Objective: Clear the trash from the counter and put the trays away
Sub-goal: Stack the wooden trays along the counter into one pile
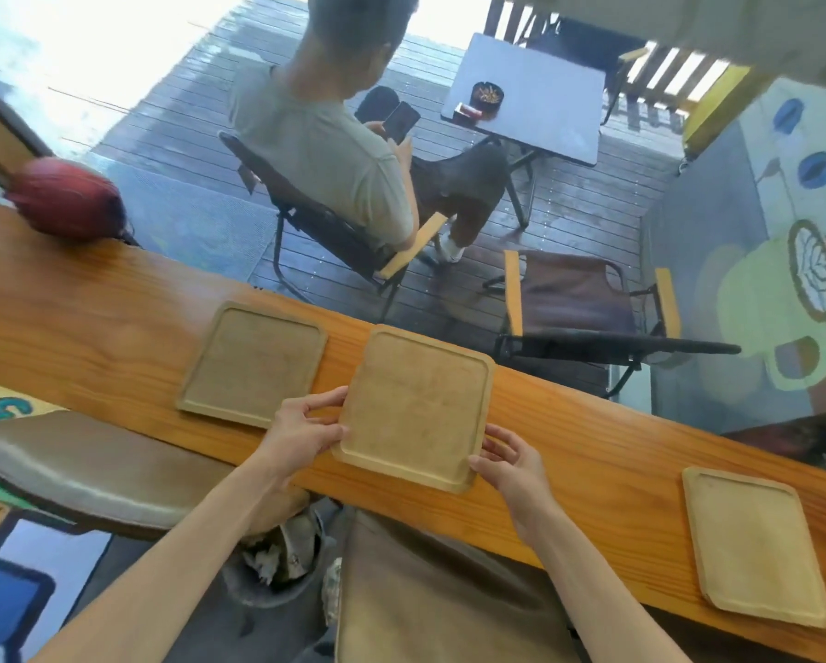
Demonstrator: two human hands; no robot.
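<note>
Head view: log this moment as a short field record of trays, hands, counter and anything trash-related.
setting: wooden counter facing a window onto a deck
trays on counter: three, all empty
middle tray: held at its near corners by both hands
left hand: fingers pinch the tray's left edge
right hand: fingers grip the near right corner
left tray: flat, untouched
right tray: flat, untouched, overhangs the near edge
bin: below the counter, holds crumpled waste
trash on counter: none visible

left hand (305,425): fingers pinching, arm extended | right hand (511,464): same
</note>
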